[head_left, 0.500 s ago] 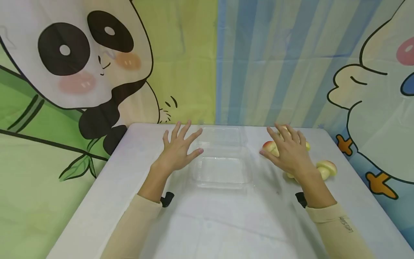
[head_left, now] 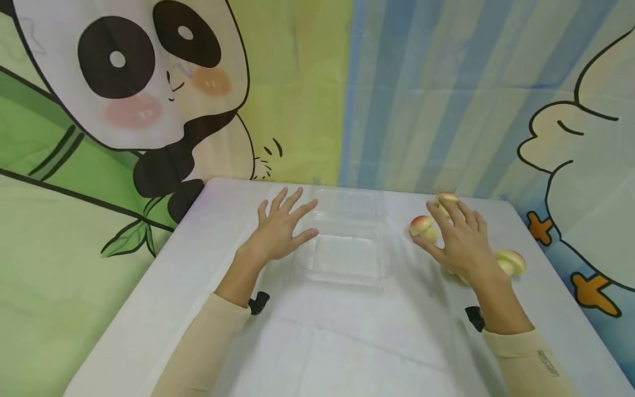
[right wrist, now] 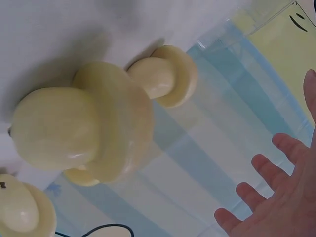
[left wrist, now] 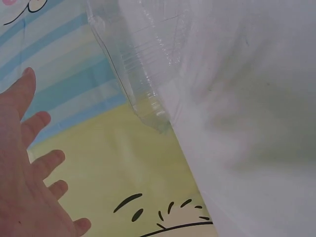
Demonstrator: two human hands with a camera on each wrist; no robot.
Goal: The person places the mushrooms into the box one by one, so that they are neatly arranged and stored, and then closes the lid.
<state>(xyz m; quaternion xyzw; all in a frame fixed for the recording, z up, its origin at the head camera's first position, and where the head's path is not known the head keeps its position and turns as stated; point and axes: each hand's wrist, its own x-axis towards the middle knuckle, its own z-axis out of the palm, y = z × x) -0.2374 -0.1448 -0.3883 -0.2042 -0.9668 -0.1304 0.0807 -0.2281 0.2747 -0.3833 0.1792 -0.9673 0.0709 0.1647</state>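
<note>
L hand (head_left: 275, 232) & R hand (head_left: 464, 242) out over white table (head_left: 317, 347), fingers spread apart on both
Clear two-part plastic box (head_left: 343, 256) mid-table toward far edge, just right of L hand; R hand nr yellow mushrooms (head_left: 421, 225) w/ reddish caps, right side; panda backdrop (head_left: 292, 110) at far left

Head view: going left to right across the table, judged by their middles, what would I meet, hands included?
Left hand, clear plastic container, leftmost mushroom, right hand, rightmost mushroom. I left out mushrooms overlapping the right hand whose place is unclear.
</note>
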